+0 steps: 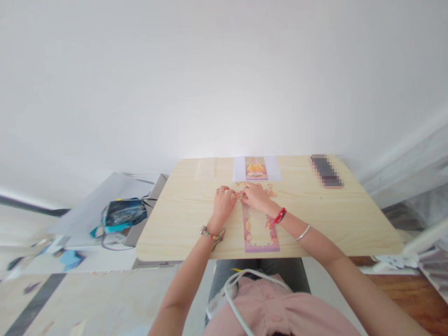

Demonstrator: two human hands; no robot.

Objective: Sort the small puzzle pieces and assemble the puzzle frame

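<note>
Over the middle of the table, my left hand (224, 203) has its fingers bent and closed at small jigsaw pieces (238, 194). My right hand (258, 197) comes in from the right, fingertips pinched at the same cluster, nearly meeting the left. More loose pieces (270, 191) lie just beyond the right hand. Below the hands is a purple-and-orange jigsaw border (262, 248), with bare wood showing inside it; my right hand and wrist cover its upper part. Behind the pieces lies a white sheet with a printed picture (256, 169) of a yellow figure.
A phone (327, 171) lies at the table's (182, 219) back right. A pale, see-through sheet (206, 168) is at the back left. Left of the table, a dark and blue bag (126, 213) rests on a grey surface. A white cable (229, 294) crosses my lap.
</note>
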